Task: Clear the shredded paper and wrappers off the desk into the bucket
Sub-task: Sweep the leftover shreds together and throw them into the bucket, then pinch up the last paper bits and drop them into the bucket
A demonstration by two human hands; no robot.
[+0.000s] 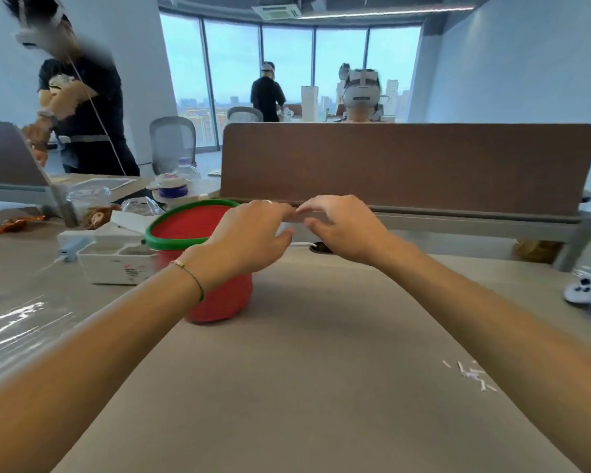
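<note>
A red bucket (188, 227) with a green rim stands on the grey desk (304, 353), left of centre. My left hand (249, 240) hovers above the bucket's right rim, fingers curled and spread, nothing visible in it. My right hand (342, 230) is close beside it, fingertips nearly touching the left hand, also holding nothing that I can see. A few white paper shreds (471, 375) lie on the desk at the right, beside my right forearm. The bucket's inside is hidden by its angle.
White boxes (113, 259), a plastic cup (89, 199), wrappers (19, 223) and bottles crowd the desk left of the bucket. A brown partition (406, 165) bounds the far edge. A white controller (580, 291) lies far right. Clear plastic film (17, 322) covers the left. People stand behind.
</note>
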